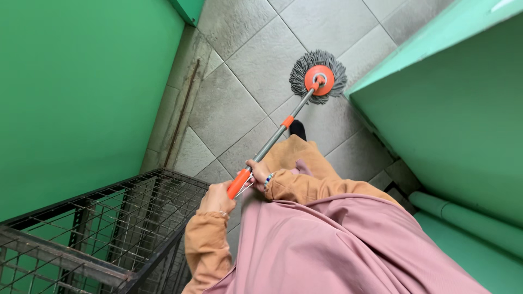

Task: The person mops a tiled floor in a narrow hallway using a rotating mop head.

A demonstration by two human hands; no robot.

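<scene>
Pink garment point(338, 245), wire cage point(109, 228) beside mop point(318, 79).

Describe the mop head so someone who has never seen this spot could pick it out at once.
Look at the grey tiled floor running between the two green walls. Follow the mop handle from the person's left hand and right hand down to its far end. There sits the mop head: a round fringe of grey strands around an orange disc, the floor's only bright spot.
</scene>
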